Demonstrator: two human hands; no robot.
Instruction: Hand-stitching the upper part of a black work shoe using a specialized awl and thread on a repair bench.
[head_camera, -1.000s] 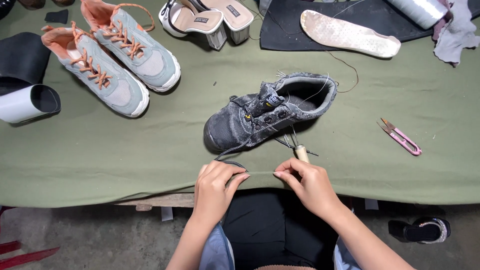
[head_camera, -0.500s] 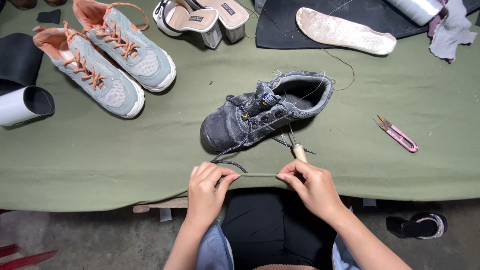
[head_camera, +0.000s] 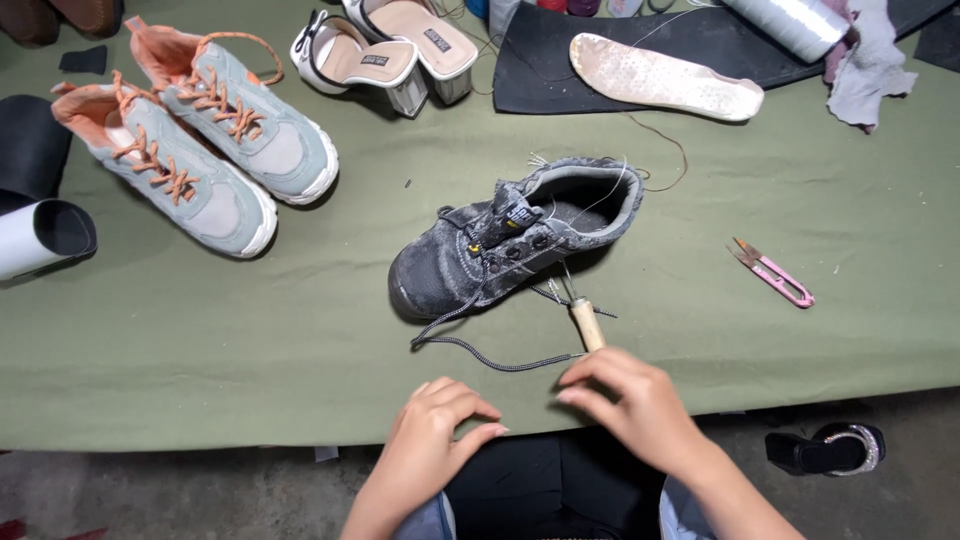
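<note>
Your olive-green cloth-covered table (head_camera: 200, 370) carries a worn dark grey lace-up work shoe (head_camera: 515, 240) near its middle, toe pointing toward you and to the left, its speckled lace (head_camera: 490, 355) trailing onto the cloth. Your right hand (head_camera: 635, 405) rests at the table edge, fingers curled loosely, fingertips touching the wooden handle of the awl (head_camera: 587, 323) that leans against the shoe's side. Your left hand (head_camera: 440, 425) lies beside it, half open, holding nothing. Small pink thread snips (head_camera: 772, 273) lie well apart on the right.
</note>
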